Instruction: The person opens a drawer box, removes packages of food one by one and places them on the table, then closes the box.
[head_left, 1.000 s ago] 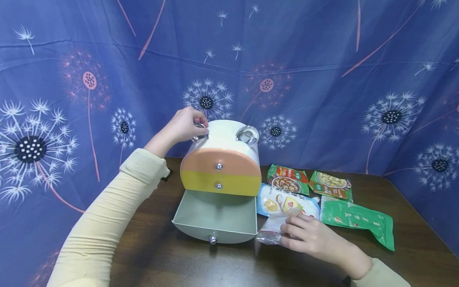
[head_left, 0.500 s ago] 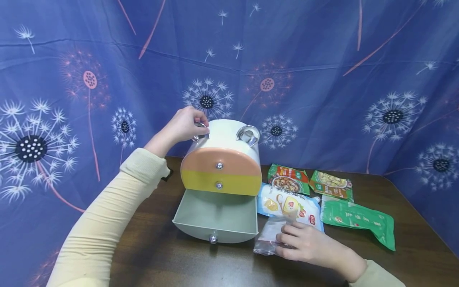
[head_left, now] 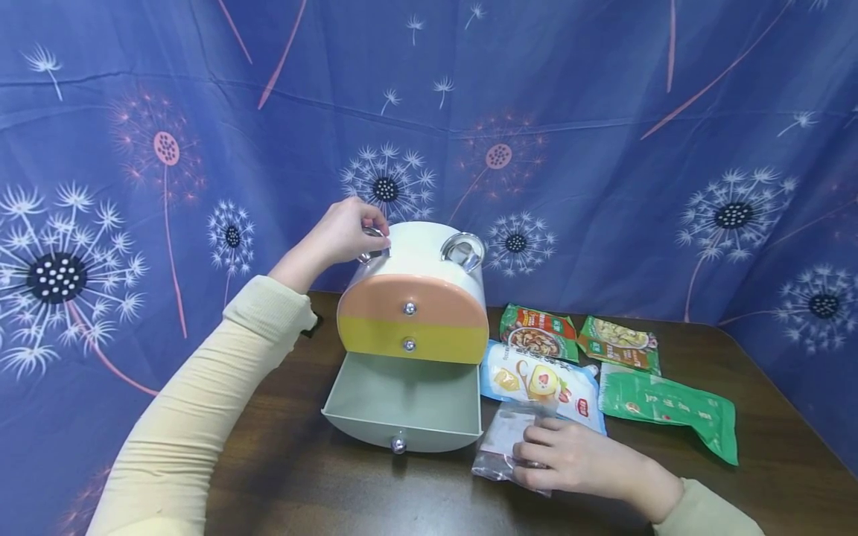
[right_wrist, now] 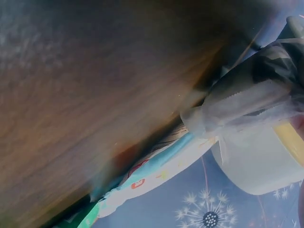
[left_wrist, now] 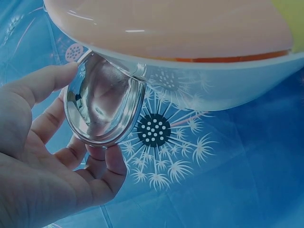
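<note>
A small rounded drawer cabinet (head_left: 429, 249) stands on the table, with an orange and a yellow drawer front. Its lowest, pale green drawer (head_left: 402, 391) is pulled out, and nothing shows inside it. My left hand (head_left: 345, 232) grips the shiny silver ear-shaped piece (left_wrist: 102, 102) at the cabinet's upper left, thumb on one side and fingertips round its rim. Just right of the open drawer, my right hand (head_left: 570, 458) holds a clear plastic bag (head_left: 506, 439) by its right side, fingers curled. A white patch shows on the bag; its right part is hidden beneath the fingers.
Behind the bag lies a blue-and-white spouted pouch (head_left: 543, 380). A red-and-green food packet (head_left: 539, 331), a green-and-brown packet (head_left: 620, 344) and a long green packet (head_left: 670, 409) lie around it on the dark wooden table (head_left: 322, 484). A blue dandelion-print cloth (head_left: 570, 149) hangs behind.
My right hand has drawn the plastic bag a little toward the table's front, uncovering more of the blue-and-white pouch. The left hand keeps its grip on the silver ear.
</note>
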`<state>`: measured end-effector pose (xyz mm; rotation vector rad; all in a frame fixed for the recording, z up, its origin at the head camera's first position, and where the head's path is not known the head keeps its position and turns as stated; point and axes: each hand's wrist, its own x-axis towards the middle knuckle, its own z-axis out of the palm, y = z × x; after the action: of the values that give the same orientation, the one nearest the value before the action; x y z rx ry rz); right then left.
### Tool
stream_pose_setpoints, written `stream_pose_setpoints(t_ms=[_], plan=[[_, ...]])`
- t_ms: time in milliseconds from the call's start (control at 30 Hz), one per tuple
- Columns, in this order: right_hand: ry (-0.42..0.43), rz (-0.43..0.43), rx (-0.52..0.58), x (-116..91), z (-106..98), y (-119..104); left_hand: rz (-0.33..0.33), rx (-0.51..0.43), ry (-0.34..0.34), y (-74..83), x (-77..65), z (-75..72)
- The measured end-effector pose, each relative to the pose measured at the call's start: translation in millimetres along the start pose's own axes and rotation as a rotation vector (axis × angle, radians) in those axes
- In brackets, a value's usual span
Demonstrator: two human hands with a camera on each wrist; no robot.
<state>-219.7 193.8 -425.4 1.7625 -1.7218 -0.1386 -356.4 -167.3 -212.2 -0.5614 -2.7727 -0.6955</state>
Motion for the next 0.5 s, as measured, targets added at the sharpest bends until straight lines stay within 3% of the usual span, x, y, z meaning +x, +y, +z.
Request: stream_pose_setpoints(t_ms=[500], plan=[[-0.110,-0.017,0.030,-9.1,3.9,0.9,0.010,-0.008,0.000,-1.5,0.4,0.4]])
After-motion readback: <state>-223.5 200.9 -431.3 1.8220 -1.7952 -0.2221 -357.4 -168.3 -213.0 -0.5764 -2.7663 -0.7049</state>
